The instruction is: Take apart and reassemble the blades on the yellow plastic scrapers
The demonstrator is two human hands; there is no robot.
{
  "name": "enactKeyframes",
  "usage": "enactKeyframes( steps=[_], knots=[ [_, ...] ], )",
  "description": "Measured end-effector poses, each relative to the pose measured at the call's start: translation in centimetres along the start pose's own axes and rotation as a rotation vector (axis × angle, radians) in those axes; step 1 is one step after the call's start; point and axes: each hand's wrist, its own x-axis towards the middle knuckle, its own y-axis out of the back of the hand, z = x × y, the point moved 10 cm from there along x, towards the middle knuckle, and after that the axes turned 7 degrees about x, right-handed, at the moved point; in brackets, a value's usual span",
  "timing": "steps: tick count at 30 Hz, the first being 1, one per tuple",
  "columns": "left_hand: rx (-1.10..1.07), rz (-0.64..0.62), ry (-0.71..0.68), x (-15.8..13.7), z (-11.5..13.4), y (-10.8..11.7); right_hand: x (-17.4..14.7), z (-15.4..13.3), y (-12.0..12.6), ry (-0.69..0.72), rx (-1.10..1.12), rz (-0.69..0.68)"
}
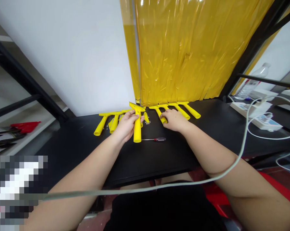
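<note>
My left hand [128, 126] is closed around a T-shaped yellow scraper [137, 130], its handle end toward me and a thin dark edge along its head. On the right, my right hand [175, 120] has its fingers curled on the handle of another yellow scraper [160, 114] lying on the table. Below the held scraper lies a screwdriver [159, 139], its tip hidden behind the handle. A small yellow piece [146, 117] and tiny metal bits lie between my hands. More yellow scrapers [101, 125] rest left of my left hand, partly over small yellow parts.
Further yellow scrapers [193, 111] lie right of my right hand on the black table [145, 160]. White power strips [258, 117] and a clear bottle [254, 80] stand at the right. A pale cable [173, 185] crosses in front of my arms. Yellow plastic sheeting [183, 54] hangs behind.
</note>
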Motion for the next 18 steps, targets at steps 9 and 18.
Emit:
enactKeyframes(
  steps=[9,18],
  knots=[
    [0.032,0.081,-0.027,0.4,-0.1,1.1,0.2,-0.5,-0.3,0.032,0.072,-0.008],
    [0.212,0.019,-0.036,0.8,-0.1,0.7,0.1,-0.7,-0.3,-0.123,0.004,-0.017]
  ],
)
